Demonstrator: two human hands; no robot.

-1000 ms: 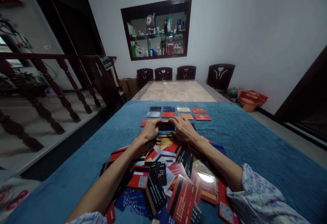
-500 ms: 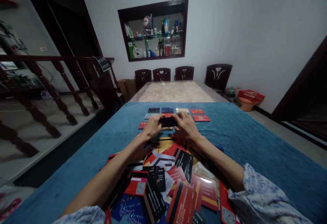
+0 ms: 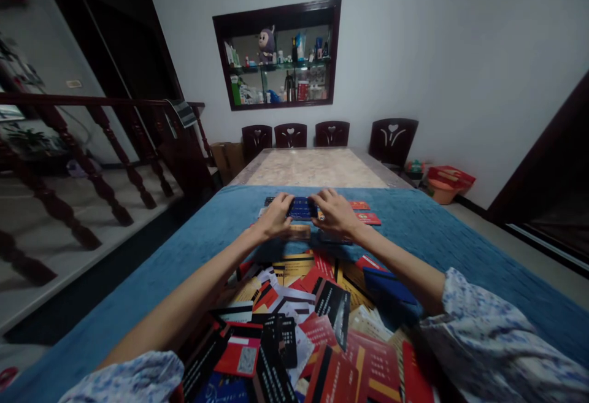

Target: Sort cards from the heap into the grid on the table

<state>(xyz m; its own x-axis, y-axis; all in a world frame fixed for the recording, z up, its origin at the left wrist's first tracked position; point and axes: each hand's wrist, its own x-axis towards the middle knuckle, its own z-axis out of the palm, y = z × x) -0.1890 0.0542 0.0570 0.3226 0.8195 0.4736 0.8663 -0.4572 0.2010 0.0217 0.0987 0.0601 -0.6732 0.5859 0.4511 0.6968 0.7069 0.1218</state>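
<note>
Between my two hands is a dark blue card (image 3: 302, 208), its printed face tipped toward me; whether it is one card or a small stack I cannot tell. My left hand (image 3: 276, 218) grips its left end and my right hand (image 3: 338, 214) its right end, fingers closed on the edges. Just below my hands lie a tan-gold card (image 3: 298, 232) and a dark card (image 3: 335, 238), the latter partly under my right wrist. Red cards (image 3: 367, 219) sit to the right, and a black card (image 3: 270, 200) shows behind my left hand.
A loose heap of bank-type cards (image 3: 331, 305) spreads between my forearms on the blue cloth (image 3: 184, 268). Bare stone tabletop (image 3: 313, 167) shows beyond the cloth. Chairs (image 3: 393, 142) stand at the far end, a railing (image 3: 110, 188) is at left, and a shelf niche (image 3: 280, 62) is in the wall.
My hands held a dark card or stack nearer to me; now they grip the blue one, slightly farther forward. A dark card now shows on the cloth by my right wrist.
</note>
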